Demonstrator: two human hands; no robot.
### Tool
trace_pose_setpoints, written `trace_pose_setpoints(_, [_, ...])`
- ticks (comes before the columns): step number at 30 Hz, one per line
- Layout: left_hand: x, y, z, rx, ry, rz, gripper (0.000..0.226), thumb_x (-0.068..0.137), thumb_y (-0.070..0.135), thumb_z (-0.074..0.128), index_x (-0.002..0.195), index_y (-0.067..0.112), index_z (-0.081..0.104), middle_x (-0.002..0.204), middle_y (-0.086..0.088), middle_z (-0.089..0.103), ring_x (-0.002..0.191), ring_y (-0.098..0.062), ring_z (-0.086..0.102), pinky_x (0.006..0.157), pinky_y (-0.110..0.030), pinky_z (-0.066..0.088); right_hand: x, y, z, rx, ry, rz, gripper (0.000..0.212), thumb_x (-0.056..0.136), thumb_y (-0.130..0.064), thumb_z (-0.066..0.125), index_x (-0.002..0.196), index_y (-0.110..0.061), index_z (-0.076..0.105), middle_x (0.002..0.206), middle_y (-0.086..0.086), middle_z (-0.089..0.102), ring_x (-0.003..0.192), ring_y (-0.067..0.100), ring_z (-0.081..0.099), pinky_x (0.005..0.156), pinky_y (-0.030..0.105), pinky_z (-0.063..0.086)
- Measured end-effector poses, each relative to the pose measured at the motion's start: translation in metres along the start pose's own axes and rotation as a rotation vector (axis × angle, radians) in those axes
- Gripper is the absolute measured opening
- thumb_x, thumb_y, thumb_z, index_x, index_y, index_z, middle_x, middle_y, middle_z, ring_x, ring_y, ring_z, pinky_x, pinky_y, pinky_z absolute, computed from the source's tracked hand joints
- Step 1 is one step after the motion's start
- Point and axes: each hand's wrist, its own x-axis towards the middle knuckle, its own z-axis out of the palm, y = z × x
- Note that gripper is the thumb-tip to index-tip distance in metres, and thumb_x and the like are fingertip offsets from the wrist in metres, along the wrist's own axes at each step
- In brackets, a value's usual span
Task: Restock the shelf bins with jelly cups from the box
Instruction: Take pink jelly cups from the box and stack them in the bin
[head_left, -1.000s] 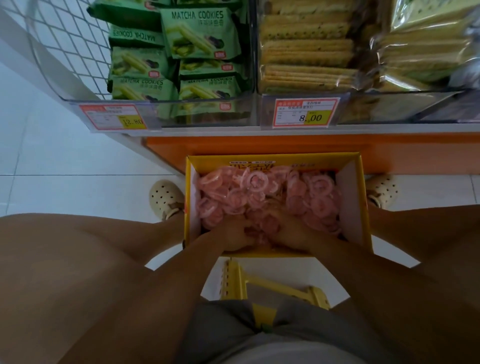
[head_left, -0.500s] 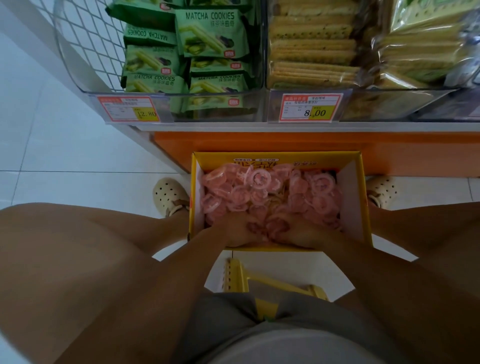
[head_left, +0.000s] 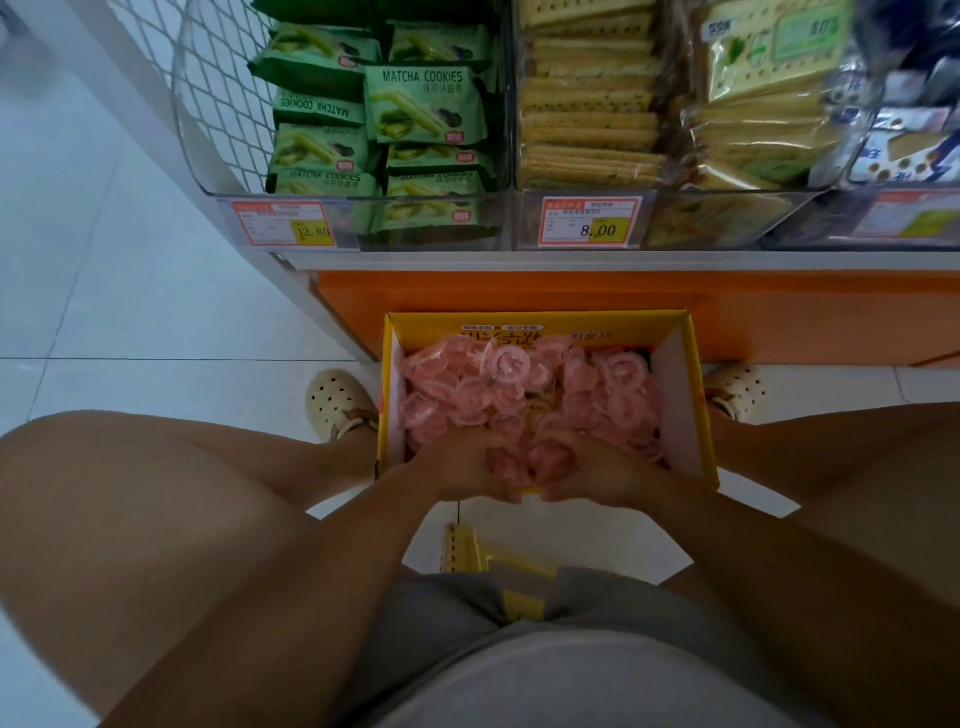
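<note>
At centre frame, the left hand (head_left: 460, 467) and right hand (head_left: 602, 475) curl together round a scoop of small pink sealed jelly cups (head_left: 519, 384) inside the open yellow cardboard box (head_left: 680, 395). This looks like the gathering step. Next comes lifting the scoop without spilling; the clear plastic shelf bins (head_left: 363, 196) at the top hold other snacks.

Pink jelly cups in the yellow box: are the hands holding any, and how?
Yes. The left hand and right hand cup a cluster of pink plastic jelly cups between them, fingers curled round its sides.
</note>
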Motion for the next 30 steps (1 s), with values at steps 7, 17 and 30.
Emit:
trace_pose_setpoints(7, [-0.032, 0.032, -0.031, -0.330, 0.126, -0.141, 0.038, 0.089, 0.039, 0.066, 0.119, 0.017, 0.064, 0.111, 0.001, 0.066, 0.093, -0.008, 0.063, 0.084, -0.025, 0.052, -0.025, -0.023, -0.020, 0.546, 0.134, 0.095, 0.040, 0.084, -0.027, 0.069, 0.123, -0.023, 0.060, 0.119, 0.000, 0.063, 0.111, 0.020, 0.059, 0.098, 0.045, 0.050])
trace_pose_setpoints(17, [-0.121, 0.136, -0.144, -0.280, 0.489, 0.143, 0.027, 0.080, 0.059, 0.060, 0.101, 0.043, 0.065, 0.098, 0.020, 0.070, 0.087, 0.004, 0.065, 0.072, -0.018, 0.052, -0.096, -0.166, -0.057, 0.196, 0.433, -0.325, 0.018, 0.088, -0.042, 0.061, 0.095, -0.031, 0.075, 0.092, -0.012, 0.074, 0.085, -0.002, 0.067, 0.078, 0.019, 0.052])
trace_pose_setpoints(30, [-0.266, 0.258, -0.298, -0.111, 1.114, 0.546, 0.043, 0.079, 0.067, 0.056, 0.110, 0.039, 0.064, 0.084, 0.022, 0.068, 0.075, 0.005, 0.063, 0.066, -0.016, 0.047, -0.228, -0.466, -0.132, -0.325, 0.671, -0.977, 0.017, 0.079, -0.037, 0.070, 0.095, -0.041, 0.072, 0.068, -0.012, 0.069, 0.055, 0.009, 0.061, 0.050, 0.015, 0.048])
